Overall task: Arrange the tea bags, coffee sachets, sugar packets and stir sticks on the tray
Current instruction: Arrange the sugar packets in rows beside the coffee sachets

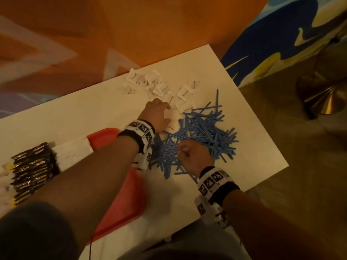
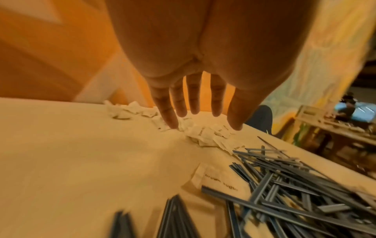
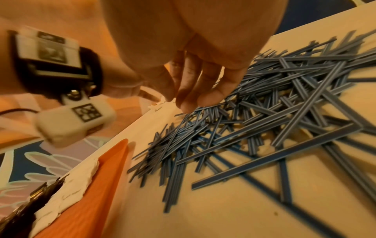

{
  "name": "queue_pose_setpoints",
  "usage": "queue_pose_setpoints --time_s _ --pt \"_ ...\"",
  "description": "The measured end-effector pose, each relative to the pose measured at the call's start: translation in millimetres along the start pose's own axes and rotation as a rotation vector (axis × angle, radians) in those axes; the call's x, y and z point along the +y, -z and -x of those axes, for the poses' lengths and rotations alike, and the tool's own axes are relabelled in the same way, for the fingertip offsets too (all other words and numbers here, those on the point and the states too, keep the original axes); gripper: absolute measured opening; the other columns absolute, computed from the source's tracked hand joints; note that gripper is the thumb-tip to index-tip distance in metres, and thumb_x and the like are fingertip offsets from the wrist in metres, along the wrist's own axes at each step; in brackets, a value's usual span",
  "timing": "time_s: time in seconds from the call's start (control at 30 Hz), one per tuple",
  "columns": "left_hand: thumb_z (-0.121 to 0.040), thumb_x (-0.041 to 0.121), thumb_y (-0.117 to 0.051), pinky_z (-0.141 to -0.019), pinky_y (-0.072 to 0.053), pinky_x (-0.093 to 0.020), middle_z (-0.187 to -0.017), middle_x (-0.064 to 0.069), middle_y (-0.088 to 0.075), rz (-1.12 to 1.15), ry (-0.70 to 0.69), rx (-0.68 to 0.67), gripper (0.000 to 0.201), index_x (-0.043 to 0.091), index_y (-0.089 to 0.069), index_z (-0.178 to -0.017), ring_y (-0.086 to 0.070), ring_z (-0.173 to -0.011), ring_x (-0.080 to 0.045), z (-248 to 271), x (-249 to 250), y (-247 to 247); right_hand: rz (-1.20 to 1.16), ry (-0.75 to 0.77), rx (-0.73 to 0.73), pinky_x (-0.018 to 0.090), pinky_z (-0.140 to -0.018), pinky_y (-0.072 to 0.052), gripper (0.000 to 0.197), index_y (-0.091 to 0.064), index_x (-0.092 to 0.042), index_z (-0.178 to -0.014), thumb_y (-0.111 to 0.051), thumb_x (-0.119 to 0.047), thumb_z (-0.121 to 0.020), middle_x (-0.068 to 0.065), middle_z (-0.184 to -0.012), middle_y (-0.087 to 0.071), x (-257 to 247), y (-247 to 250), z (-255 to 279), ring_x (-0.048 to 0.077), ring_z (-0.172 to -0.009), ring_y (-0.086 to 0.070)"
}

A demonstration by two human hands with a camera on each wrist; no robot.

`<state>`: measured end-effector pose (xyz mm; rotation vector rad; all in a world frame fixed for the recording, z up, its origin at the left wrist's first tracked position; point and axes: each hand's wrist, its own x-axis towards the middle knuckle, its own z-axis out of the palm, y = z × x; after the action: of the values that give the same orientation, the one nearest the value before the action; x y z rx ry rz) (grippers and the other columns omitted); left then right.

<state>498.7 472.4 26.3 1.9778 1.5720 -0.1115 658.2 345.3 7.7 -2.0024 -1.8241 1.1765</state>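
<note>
A loose heap of blue stir sticks [image 1: 202,132] [image 3: 264,104] [image 2: 295,185] covers the right half of the white table [image 1: 84,117]. White sugar packets [image 1: 159,85] [image 2: 203,133] lie scattered behind it. My left hand [image 1: 161,109] [image 2: 203,122] reaches over these packets with straight, spread fingers, its tips touching them. My right hand [image 1: 183,149] [image 3: 183,103] points its fingers down onto the near-left part of the stick heap; no stick is visibly lifted. The red tray [image 1: 131,194] [image 3: 97,185] lies under my left forearm with a row of white packets [image 1: 73,152] and dark coffee sachets [image 1: 32,169].
One packet printed "brown sugar" [image 2: 219,180] lies partly under the sticks. The table's right edge [image 1: 262,128] drops to the floor, where a metal stool base [image 1: 326,98] stands. A blue-and-yellow patterned surface [image 1: 281,44] lies beyond the far corner.
</note>
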Motion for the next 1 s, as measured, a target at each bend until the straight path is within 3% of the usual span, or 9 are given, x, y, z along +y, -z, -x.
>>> queue_pose_setpoints --time_s 0.2,0.27,0.33,0.4,0.5,0.57,0.63,0.8,1.0 --pt "-0.094 0.037 -0.066 -0.121 -0.021 -0.050 -0.167 -0.006 0.003 -0.276 -0.109 -0.202 0.084 0.032 -0.013 -0.159 -0.002 -0.152 -0.039 -72.5 28.2 -9.4 -0.070 -0.016 0.018 -0.002 -0.063 -0.036 0.012 -0.065 -0.026 -0.105 -0.056 -0.025 -0.097 -0.013 -0.085 -0.063 22.1 19.1 -10.0 -0.003 -0.069 -0.054" --pt "-0.094 0.037 -0.067 -0.121 -0.022 -0.052 -0.168 -0.002 0.006 -0.330 -0.107 -0.249 0.084 0.035 -0.013 -0.159 0.000 -0.151 -0.042 -83.2 31.1 -10.6 -0.078 0.007 0.024 0.002 -0.065 -0.038 0.013 -0.066 -0.022 -0.105 -0.057 -0.022 -0.096 -0.008 -0.087 -0.068 23.7 24.9 -11.8 0.002 -0.071 -0.057" --pt "-0.094 0.033 -0.066 -0.120 -0.024 -0.052 -0.167 -0.005 -0.004 -0.302 -0.091 -0.223 0.074 0.033 -0.026 -0.156 -0.009 -0.150 -0.042 -87.4 28.1 -12.7 -0.100 0.007 0.024 0.010 -0.071 -0.047 0.014 -0.068 -0.021 -0.106 -0.059 -0.021 -0.096 -0.007 -0.090 -0.071 24.6 30.2 -12.5 0.006 -0.075 -0.061" --pt "-0.093 0.035 -0.066 -0.115 -0.032 -0.052 -0.162 -0.007 -0.024 -0.240 -0.067 -0.139 0.059 0.030 -0.044 -0.147 -0.025 -0.144 -0.040 -87.5 18.8 -15.8 -0.119 -0.013 0.015 0.003 -0.068 -0.044 0.014 -0.068 -0.021 -0.107 -0.059 -0.021 -0.095 -0.008 -0.092 -0.070 26.7 33.1 -13.8 0.006 -0.077 -0.062" --pt "-0.091 0.056 -0.059 -0.102 -0.045 -0.051 -0.138 -0.006 -0.053 -0.212 -0.036 -0.027 0.036 0.026 -0.066 -0.109 -0.045 -0.127 -0.035 -83.7 8.8 -19.3 -0.156 -0.040 -0.003 0.000 -0.066 -0.041 0.014 -0.067 -0.021 -0.108 -0.060 -0.021 -0.095 -0.007 -0.096 -0.071 28.1 35.1 -16.2 0.004 -0.078 -0.062" --pt "-0.091 0.061 -0.055 -0.095 -0.048 -0.049 -0.129 -0.006 -0.055 -0.212 0.002 -0.005 0.040 0.023 -0.063 -0.097 -0.047 -0.123 -0.035 -80.1 8.6 -22.8 -0.192 -0.045 -0.009 0.013 -0.076 -0.050 0.015 -0.067 -0.020 -0.109 -0.061 -0.020 -0.095 -0.006 -0.095 -0.070 27.0 35.0 -16.5 0.007 -0.082 -0.064" --pt "-0.091 0.055 -0.059 -0.094 -0.047 -0.049 -0.132 -0.007 -0.050 -0.216 0.057 0.016 0.044 0.019 -0.057 -0.118 -0.041 -0.127 -0.035 -77.7 12.3 -27.9 -0.210 -0.043 -0.006 0.021 -0.081 -0.053 0.014 -0.066 -0.020 -0.108 -0.062 -0.020 -0.094 -0.009 -0.091 -0.067 25.7 33.8 -16.5 0.006 -0.080 -0.063" --pt "-0.094 0.018 -0.062 -0.097 -0.046 -0.049 -0.136 -0.012 -0.046 -0.065 0.102 0.075 0.059 0.024 -0.040 -0.148 -0.038 -0.127 -0.037 -74.7 13.5 -41.4 -0.188 -0.017 0.009 0.009 -0.070 -0.044 0.013 -0.067 -0.021 -0.106 -0.063 -0.022 -0.094 -0.020 -0.082 -0.059 29.0 31.2 -18.1 -0.009 -0.069 -0.053" --pt "-0.085 -0.008 -0.056 -0.102 -0.044 -0.041 -0.131 -0.017 -0.041 0.209 0.211 0.189 0.039 0.010 -0.064 -0.119 -0.049 -0.116 -0.038 -52.1 1.0 -46.4 -0.225 -0.047 -0.001 0.022 -0.081 -0.053 0.010 -0.067 -0.024 -0.103 -0.065 -0.022 -0.093 -0.015 -0.085 -0.060 27.4 29.9 -16.4 0.004 -0.079 -0.061"
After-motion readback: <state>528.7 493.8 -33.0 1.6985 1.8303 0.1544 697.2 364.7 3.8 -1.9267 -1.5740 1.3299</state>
